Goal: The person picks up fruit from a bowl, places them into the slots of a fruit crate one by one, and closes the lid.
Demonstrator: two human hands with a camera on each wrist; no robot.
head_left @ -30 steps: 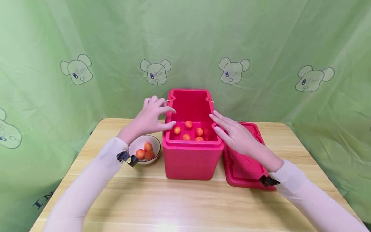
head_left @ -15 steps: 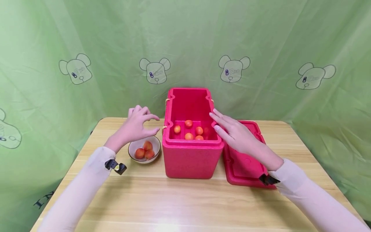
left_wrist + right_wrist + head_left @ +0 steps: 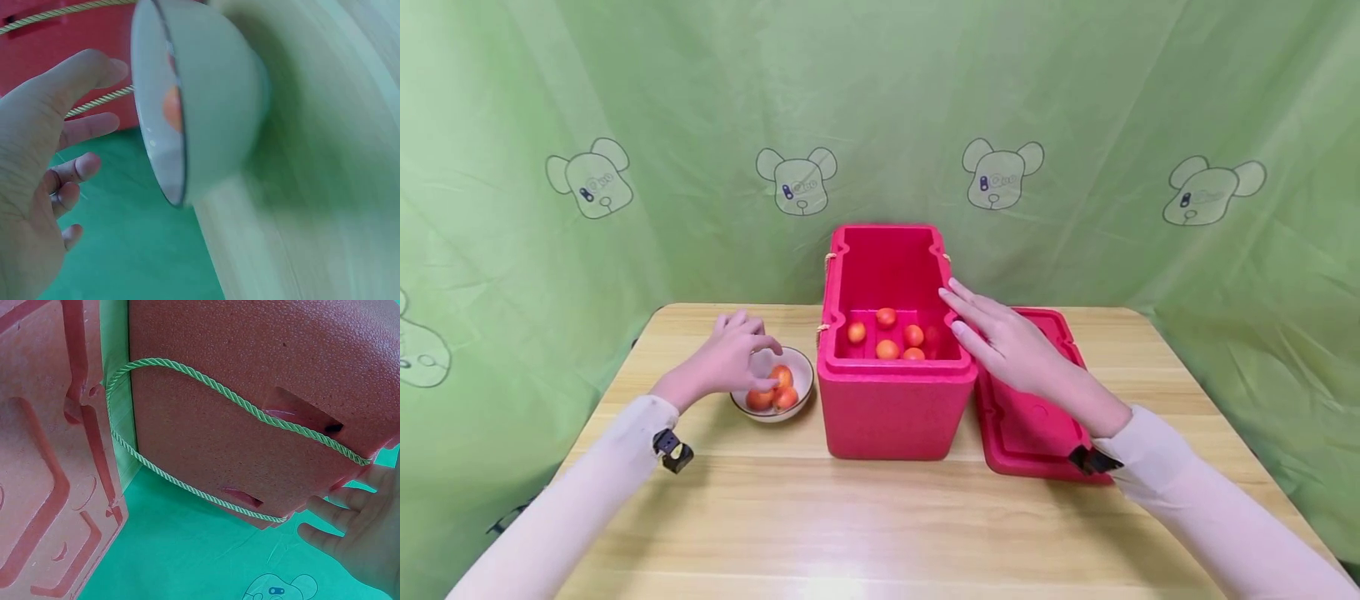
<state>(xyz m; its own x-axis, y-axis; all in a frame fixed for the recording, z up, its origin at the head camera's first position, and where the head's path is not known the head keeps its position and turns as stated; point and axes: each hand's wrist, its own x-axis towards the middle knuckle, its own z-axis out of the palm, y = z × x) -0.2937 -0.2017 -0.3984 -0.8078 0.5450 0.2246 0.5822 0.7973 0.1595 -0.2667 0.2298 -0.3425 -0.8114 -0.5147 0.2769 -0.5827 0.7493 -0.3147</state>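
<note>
My left hand [image 3: 722,358] hovers over the left side of a white bowl [image 3: 803,371], thumb and fingers spread and slightly bent, holding nothing. Inside the bowl lie 3 small, round orange-red fruits [image 3: 786,398]. In the left wrist view, a gap shows between the thumb and the bowl [image 3: 219,94]. To the bowl's right stands a tall red foam box [image 3: 895,421], uncovered, with several orange fruits [image 3: 887,349] on its floor. With fingers stretched out, my right hand [image 3: 1015,342] rests at the box's right rim.
A red lid [image 3: 1033,429] lies on the table right of the box, partly under my right forearm. Rope handles [image 3: 219,394] hang on the box's sides. A green curtain [image 3: 880,108] closes off the back of the wooden table [image 3: 850,525].
My left hand has moved away from the box's left rim, leftward and down to the bowl. One fruit in the box has shifted slightly. The right hand stays at the rim.
</note>
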